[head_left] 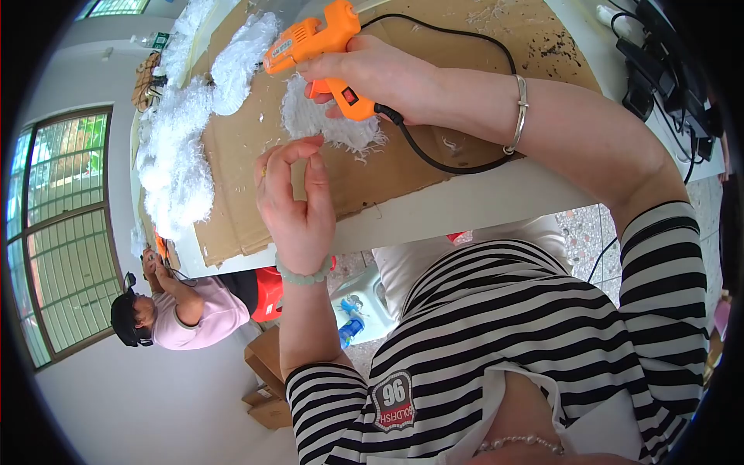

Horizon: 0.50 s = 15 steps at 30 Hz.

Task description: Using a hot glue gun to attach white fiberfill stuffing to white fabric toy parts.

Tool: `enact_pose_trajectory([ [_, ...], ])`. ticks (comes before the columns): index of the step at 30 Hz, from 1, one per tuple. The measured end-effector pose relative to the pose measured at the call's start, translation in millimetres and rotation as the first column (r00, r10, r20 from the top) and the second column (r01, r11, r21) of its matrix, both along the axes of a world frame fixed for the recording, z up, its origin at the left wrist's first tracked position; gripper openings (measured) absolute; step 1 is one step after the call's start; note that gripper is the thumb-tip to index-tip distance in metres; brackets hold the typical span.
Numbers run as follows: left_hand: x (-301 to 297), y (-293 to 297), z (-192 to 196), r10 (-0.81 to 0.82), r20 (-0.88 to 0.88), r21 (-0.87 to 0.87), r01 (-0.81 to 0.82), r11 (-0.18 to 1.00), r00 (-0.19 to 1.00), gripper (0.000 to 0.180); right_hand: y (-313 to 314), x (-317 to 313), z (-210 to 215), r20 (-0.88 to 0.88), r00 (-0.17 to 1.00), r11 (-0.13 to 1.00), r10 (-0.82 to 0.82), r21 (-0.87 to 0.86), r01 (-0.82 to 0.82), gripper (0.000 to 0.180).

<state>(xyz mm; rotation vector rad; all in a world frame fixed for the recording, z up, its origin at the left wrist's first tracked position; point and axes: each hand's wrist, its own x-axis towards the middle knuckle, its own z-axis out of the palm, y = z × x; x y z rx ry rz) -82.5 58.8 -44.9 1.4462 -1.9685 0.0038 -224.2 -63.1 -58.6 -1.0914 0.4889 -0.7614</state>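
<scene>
My right hand (pixel 391 74) is wrapped round the handle of an orange glue gun (pixel 335 29), its nozzle pointing left. A black cord runs from the handle's base. Below the gun, a white frayed, fluffy piece (pixel 353 139) lies on a brown cardboard sheet (pixel 232 159). Nearer to me, my left hand (pixel 294 201) is raised at the cardboard's near part, its thumb and forefinger tips brought close together. Whatever may be between those fingertips is too small to make out.
White fluffy material (pixel 174 163) is heaped along the table's left side. Black cords and adapters (pixel 659 70) lie at the far right. A co-worker in a pink shirt (pixel 198 318) sits at the left. Below the table edge stand a pale stool (pixel 368 298) and cardboard boxes (pixel 267 364).
</scene>
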Motion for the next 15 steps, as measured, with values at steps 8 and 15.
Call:
enact_pose_trajectory([
  [8,-4,-2,-5,-0.024,0.183,-0.007,0.025,1.000,0.983,0.026,0,3,-2,-0.011,1.000,1.000,-0.006,0.000,0.006,0.044],
  [15,0,-10,-5,-0.073,0.209,0.038,0.066,0.997,0.975,0.029,-2,1,-2,-0.001,1.000,1.000,0.006,-0.017,-0.006,0.043],
])
